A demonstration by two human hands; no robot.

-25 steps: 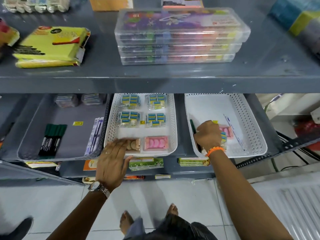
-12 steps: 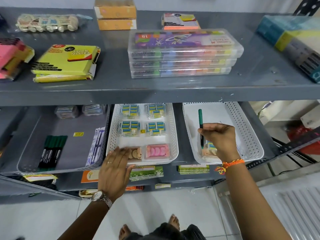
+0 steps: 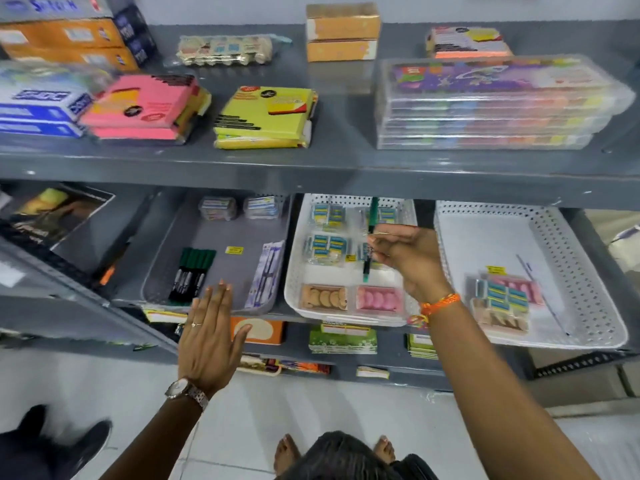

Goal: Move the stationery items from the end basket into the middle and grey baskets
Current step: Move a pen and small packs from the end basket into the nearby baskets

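Three baskets sit side by side on the lower shelf. The white end basket (image 3: 588, 271) at the right holds a few eraser packs (image 3: 502, 301) and a thin pen. The white middle basket (image 3: 294, 282) holds several eraser packs. The grey basket (image 3: 162, 268) at the left holds green markers (image 3: 192, 271) and a pen pack. My right hand (image 3: 405, 258) hovers over the middle basket, pinching a green marker (image 3: 370, 244) upright. My left hand (image 3: 211, 330) is flat and spread at the grey basket's front rim, holding nothing.
The grey upper shelf (image 3: 329, 164) overhangs the baskets and carries sticky-note packs, boxes and a stack of clear colour cases (image 3: 491, 105). A lower shelf with small packs runs below. A dark shoe (image 3: 52, 445) stands at bottom left; my bare feet are on the tiled floor.
My right hand lifted the green marker out of the end basket and carried it left over the middle basket. My left hand shifted from the middle basket's front to the grey basket's front.
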